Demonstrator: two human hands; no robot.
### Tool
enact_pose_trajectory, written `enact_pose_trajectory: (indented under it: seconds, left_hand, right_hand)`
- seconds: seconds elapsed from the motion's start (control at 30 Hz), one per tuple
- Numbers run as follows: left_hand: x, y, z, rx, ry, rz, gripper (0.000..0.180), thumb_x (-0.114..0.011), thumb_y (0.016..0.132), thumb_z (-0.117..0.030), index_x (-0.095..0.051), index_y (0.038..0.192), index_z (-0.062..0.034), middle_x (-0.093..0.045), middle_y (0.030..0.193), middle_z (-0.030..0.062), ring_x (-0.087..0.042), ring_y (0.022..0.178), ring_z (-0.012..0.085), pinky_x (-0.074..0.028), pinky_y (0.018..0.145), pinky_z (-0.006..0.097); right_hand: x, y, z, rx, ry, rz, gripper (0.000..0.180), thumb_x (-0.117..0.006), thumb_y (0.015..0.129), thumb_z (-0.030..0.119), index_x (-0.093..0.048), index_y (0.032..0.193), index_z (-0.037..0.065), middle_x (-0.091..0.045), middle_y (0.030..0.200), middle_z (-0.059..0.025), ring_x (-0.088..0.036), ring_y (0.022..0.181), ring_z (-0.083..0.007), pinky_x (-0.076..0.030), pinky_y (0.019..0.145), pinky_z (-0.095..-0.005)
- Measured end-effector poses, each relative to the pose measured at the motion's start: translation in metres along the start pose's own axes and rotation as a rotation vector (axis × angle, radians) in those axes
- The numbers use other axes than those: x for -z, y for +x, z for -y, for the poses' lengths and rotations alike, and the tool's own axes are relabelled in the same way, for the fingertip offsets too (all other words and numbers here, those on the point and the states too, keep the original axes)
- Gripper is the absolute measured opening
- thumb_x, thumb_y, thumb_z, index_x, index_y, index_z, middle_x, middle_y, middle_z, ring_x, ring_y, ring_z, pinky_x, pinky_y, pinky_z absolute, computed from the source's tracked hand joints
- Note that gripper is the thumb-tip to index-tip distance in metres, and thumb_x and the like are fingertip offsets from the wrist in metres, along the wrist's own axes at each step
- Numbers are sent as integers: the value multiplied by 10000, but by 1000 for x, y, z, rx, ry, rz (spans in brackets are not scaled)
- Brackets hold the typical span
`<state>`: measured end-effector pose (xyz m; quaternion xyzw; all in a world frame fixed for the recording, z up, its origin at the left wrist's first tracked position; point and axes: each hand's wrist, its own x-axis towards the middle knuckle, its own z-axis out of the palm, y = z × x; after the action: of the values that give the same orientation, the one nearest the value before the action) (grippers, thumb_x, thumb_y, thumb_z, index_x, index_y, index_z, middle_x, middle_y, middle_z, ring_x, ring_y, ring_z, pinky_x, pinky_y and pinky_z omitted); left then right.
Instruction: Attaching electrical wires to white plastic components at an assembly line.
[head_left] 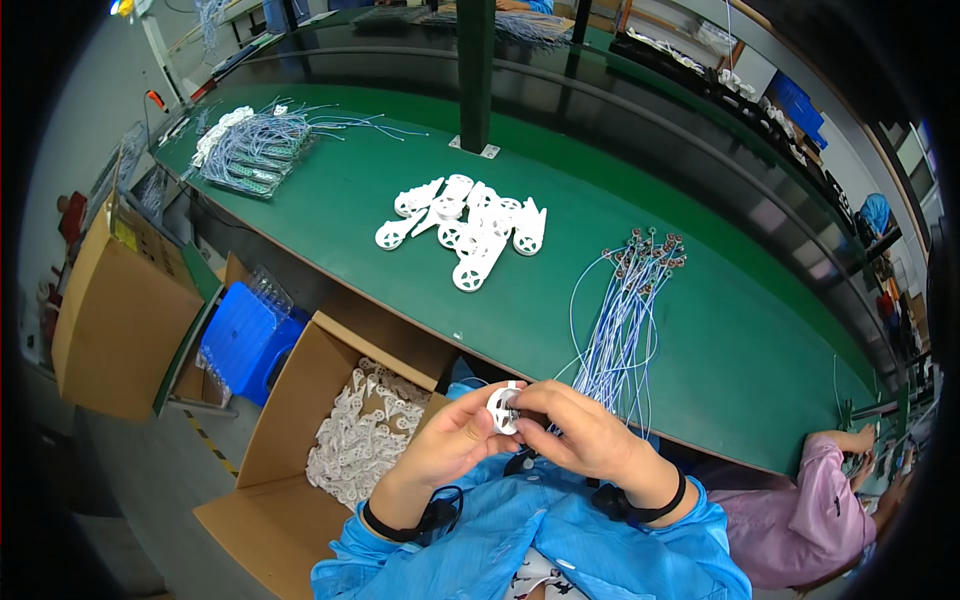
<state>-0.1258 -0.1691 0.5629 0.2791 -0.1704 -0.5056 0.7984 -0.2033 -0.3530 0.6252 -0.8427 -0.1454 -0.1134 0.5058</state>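
Below the green bench (420,190) edge, at 6 o'clock, both hands meet. Left hand (450,445) fingers clamp a white plastic disc (502,408); right hand (585,435) fingers pinch its 3 o'clock side. Wire bundle (625,320) lies at 1 o'clock, nearer the right hand.

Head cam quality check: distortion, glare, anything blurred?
Head view: strong fisheye, green table edge bows, black corners vignetted. Glare patches on the far bench. Left hand and right hand on the white part look sharp; rim detail is soft.

A small white round plastic part (502,408), seemingly upright, pinched between fingertips.
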Motion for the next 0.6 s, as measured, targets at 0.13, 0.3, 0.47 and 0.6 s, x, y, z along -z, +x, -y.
enact_pose_trajectory:
  seconds: [0.13,0.3,0.47,0.6]
  left_hand:
    - [-4,1,4,-39,27,-12,588,-508,962,-364,-348,1411,-19,-476,1322,100,-524,1155,192,-475,937,362]
    - [-5,6,5,-75,-28,50,724,-561,904,-444,-306,1429,-16,-449,1362,111,-479,1238,221,-438,1004,400]
    - [14,6,12,-21,-149,87,791,-578,881,-484,-259,1448,-35,-466,1337,110,-502,1206,227,-444,990,416]
    - [27,5,16,3,-212,170,763,-573,894,-473,-268,1446,-45,-513,1265,116,-569,1072,220,-485,898,388]
  right_hand:
    - [1,2,0,98,-60,-4,286,-662,813,2,-571,1084,-13,-588,1007,-169,-616,905,-324,-513,765,-363]
    - [5,11,8,193,-194,-12,313,-697,791,26,-589,1082,-8,-592,995,-155,-613,882,-315,-511,748,-362]
    - [12,25,23,162,-358,162,247,-606,780,67,-565,1015,5,-543,953,-125,-574,916,-311,-471,810,-397]
    - [22,34,29,153,-304,276,236,-583,778,63,-555,1003,-2,-520,884,-118,-567,862,-314,-461,788,-398]
